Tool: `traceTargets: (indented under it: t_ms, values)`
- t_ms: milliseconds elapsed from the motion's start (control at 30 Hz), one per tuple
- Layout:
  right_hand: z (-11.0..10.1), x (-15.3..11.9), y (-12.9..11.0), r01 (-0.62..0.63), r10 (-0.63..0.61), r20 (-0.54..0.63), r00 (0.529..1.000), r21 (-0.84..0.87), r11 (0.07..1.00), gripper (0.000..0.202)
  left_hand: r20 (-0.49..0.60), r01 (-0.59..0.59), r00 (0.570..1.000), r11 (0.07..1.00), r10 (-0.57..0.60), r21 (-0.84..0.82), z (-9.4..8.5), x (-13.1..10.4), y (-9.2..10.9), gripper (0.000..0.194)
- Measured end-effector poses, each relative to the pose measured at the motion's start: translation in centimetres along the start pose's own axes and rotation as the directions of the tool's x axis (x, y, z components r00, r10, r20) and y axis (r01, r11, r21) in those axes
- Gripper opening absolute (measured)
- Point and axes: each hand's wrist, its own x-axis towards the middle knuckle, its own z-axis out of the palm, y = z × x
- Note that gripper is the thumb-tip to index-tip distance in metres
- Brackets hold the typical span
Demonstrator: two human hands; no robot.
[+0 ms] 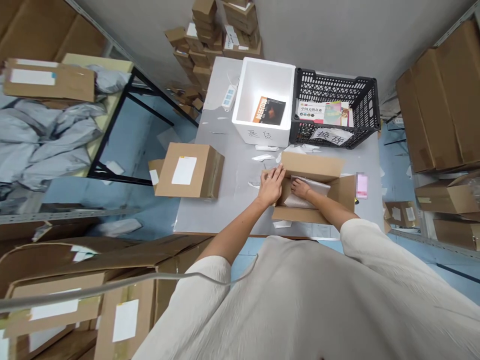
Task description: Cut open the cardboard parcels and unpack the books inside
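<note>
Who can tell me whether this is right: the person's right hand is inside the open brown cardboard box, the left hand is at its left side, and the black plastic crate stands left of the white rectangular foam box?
Not quite: the head view shows the black plastic crate standing right of the white rectangular foam box. The rest holds.

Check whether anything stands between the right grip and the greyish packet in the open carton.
Nothing visible does. The right grip is on the greyish packet inside the open carton; the left grip is at the carton's left edge, off the packet.
</note>
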Motion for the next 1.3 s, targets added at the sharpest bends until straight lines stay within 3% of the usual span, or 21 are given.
traceTargets:
  t_ms: [167,400,667,900,1000,1133,1300]
  values:
    - [-1.2,-0.5,-0.1,0.039,-0.037,0.029,0.999,-0.049,0.998,0.043,-0.005,0.000,1.000,1.000,0.000,-0.010,0.2,0.3,0.0,0.085]
    - [-2.9,-3.7,0.2,0.136,-0.139,-0.029,0.990,-0.093,0.986,0.037,-0.016,0.004,1.000,1.000,-0.005,-0.011,0.1,0.6,0.2,0.085]
    - [-4.2,-7.9,1.0,0.073,-0.073,-0.096,0.993,-0.007,0.997,0.029,-0.020,-0.023,1.000,0.999,0.023,0.025,-0.3,1.2,-0.3,0.095]
    - [-7.6,-11.3,1.7,0.043,-0.055,-0.172,0.984,-0.073,0.996,0.027,-0.033,-0.101,0.994,0.993,0.103,0.068,-1.8,1.9,-0.5,0.094]
    - [-9.1,-12.3,1.7,0.013,-0.027,-0.221,0.975,-0.064,0.998,0.030,-0.051,-0.092,0.994,0.991,0.097,0.093,-2.9,1.7,-1.2,0.095]
    - [-11.3,-12.6,1.4,-0.037,0.055,-0.309,0.950,0.066,0.997,0.029,-0.050,0.003,0.999,0.995,0.002,0.104,-4.2,0.5,-3.0,0.096]
    - [-14.0,-12.6,1.5,-0.097,0.193,-0.440,0.877,0.231,0.968,0.032,-0.065,0.107,0.993,0.987,-0.100,0.121,-5.4,-1.5,-5.7,0.096]
